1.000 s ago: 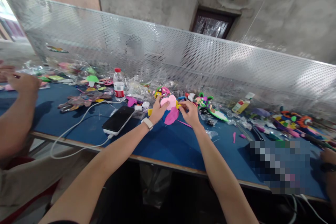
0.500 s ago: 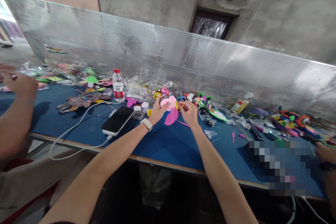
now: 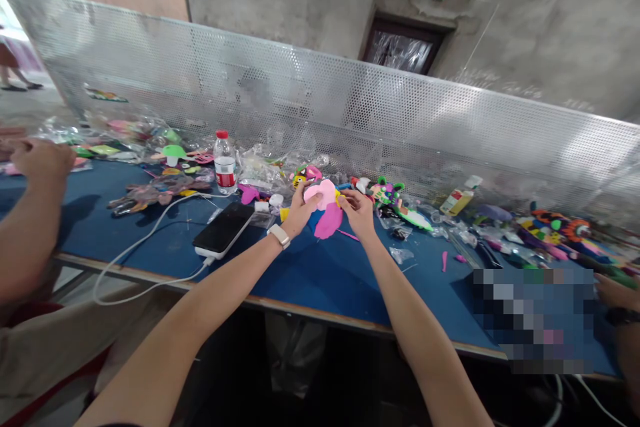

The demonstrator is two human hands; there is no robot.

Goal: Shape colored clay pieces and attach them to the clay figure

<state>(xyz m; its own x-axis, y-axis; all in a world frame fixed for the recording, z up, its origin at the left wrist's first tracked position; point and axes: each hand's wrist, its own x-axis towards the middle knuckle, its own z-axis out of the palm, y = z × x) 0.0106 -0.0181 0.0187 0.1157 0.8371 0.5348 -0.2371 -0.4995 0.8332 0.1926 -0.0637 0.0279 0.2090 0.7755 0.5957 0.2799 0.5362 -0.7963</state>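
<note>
Above the blue tabletop, my left hand (image 3: 301, 209) grips a soft clay figure (image 3: 329, 220) with its thumb on a light pink rounded part. A darker magenta lobe hangs below that part, with some blue behind it. The fingers of my right hand (image 3: 358, 212) pinch a yellow part at the figure's right side. Whether a small separate piece lies in that pinch, I cannot tell. Just behind the hands lies a yellow and pink clay face (image 3: 307, 175). A thin magenta strip (image 3: 349, 235) rests on the table under the right hand.
A black phone (image 3: 223, 230) with a white cable lies left of my hands, before a water bottle (image 3: 225, 163). A green and purple clay figure (image 3: 387, 192) lies to the right. Along the back runs a perforated metal panel (image 3: 320, 93). Other people's hands are at both sides.
The magenta lobe has shifted slightly right and shows broader. My right fingers have moved a little at the yellow part. Both hands keep their hold.
</note>
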